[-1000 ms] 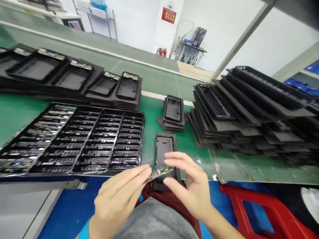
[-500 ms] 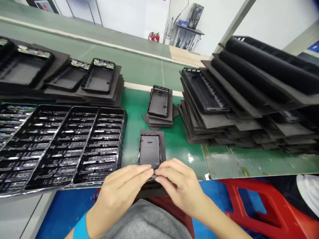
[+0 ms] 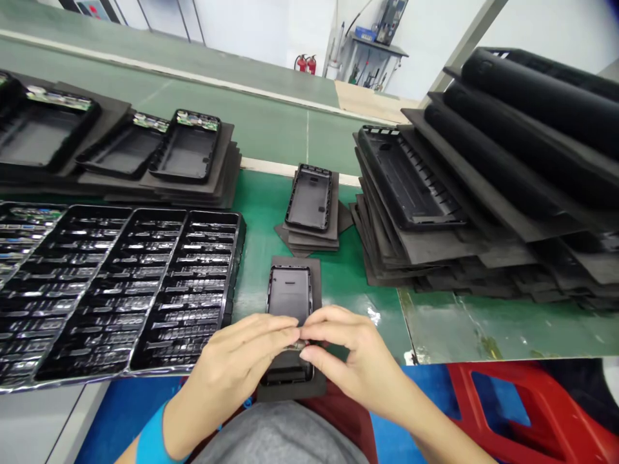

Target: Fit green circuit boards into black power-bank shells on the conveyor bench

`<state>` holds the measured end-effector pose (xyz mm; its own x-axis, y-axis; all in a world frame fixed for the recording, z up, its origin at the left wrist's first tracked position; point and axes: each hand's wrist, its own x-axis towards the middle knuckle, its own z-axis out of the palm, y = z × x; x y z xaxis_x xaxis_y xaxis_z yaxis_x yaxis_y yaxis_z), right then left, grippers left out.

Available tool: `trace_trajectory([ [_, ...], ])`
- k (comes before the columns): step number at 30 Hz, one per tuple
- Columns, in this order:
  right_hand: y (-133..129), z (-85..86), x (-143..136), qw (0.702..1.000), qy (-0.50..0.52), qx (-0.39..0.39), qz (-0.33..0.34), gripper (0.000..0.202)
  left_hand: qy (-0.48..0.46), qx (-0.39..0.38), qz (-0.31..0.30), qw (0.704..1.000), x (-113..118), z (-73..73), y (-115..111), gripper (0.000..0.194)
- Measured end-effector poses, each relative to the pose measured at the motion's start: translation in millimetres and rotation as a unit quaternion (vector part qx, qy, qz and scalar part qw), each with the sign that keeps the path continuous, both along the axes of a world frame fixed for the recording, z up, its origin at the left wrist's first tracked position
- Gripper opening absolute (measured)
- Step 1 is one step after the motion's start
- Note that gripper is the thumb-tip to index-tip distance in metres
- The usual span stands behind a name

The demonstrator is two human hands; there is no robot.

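Both hands meet over the near table edge, where a small circuit board (image 3: 296, 347) shows in part beneath the fingertips. My left hand (image 3: 244, 348), with a blue band at the wrist, has its fingers pressed together at the board's top. My right hand (image 3: 351, 351) pinches at the board with thumb and fingers. Just beyond them an open black plastic case shell (image 3: 290, 290) lies on a dark foam sheet (image 3: 316, 283). A second black case shell (image 3: 289, 372) sits under the hands on another sheet, partly hidden by them.
To the left lies a black compartment tray (image 3: 236, 258) with several circuit boards at its far left. Behind it, case shells with boards (image 3: 186, 145) rest on foam sheets. A lone shell (image 3: 309, 196) tops a small stack ahead. Stacked shells (image 3: 411, 174) rise at right, above a red stool (image 3: 512, 399).
The view has shifted slightly, and more of the near case shell shows below the hands. My hands stay together at the circuit board, with the right fingers a little more spread.
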<state>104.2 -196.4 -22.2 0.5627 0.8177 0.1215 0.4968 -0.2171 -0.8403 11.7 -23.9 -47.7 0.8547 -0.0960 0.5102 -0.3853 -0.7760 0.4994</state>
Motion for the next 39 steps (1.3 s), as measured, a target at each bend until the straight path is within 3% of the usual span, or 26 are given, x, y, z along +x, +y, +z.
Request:
trace_trajectory([
  [5, 0, -12.3, -6, 0.984, -0.178, 0.006, -0.030, 0.018, 0.010, -0.008, 0.048, 0.999, 2, 0.0, -4, 0.022],
  [8, 0, -19.0, -5, 0.969, -0.237, 0.035, -0.061, 0.019, 0.076, 0.016, 0.151, 0.985, 6, 3.8, -8, 0.030],
  [10, -1, -20.7, 0, 0.966, -0.230, 0.067, -0.097, 0.017, 0.174, 0.085, 0.251, 0.948, 11, 7.1, -12, 0.043],
  [12, -2, -21.2, 4, 0.962, -0.223, 0.088, -0.133, 0.016, 0.271, 0.154, 0.307, 0.899, 19, 8.6, -16, 0.040],
  [14, -3, -22.0, 6, 0.957, -0.225, 0.097, -0.152, 0.016, 0.326, 0.182, 0.309, 0.875, 27, 7.2, -21, 0.030],
  [19, -2, -28.0, 9, 0.943, -0.273, 0.102, -0.160, 0.018, 0.354, 0.149, 0.308, 0.871, 38, 0.6, -27, 0.029],
  [23, 2, -30.6, 12, 0.934, -0.309, 0.102, -0.149, 0.018, 0.357, 0.063, 0.292, 0.885, 35, 4.6, -26, 0.027],
  [28, 9, -27.3, 14, 0.900, -0.414, 0.083, -0.111, 0.019, 0.355, -0.108, 0.250, 0.894, 29, 12.7, -24, 0.030],
  [34, 11, -23.2, 13, 0.856, -0.503, 0.092, -0.072, 0.016, 0.334, -0.324, 0.198, 0.863, 18, 13.5, -27, 0.036],
  [37, 10, -16.2, 11, 0.843, -0.527, 0.090, -0.058, 0.015, 0.336, -0.440, 0.190, 0.811, 11, 14.6, -30, 0.036],
  [39, 9, -9.1, 10, 0.840, -0.533, 0.087, -0.047, 0.017, 0.345, -0.566, 0.184, 0.726, 7, 15.9, -33, 0.036],
])
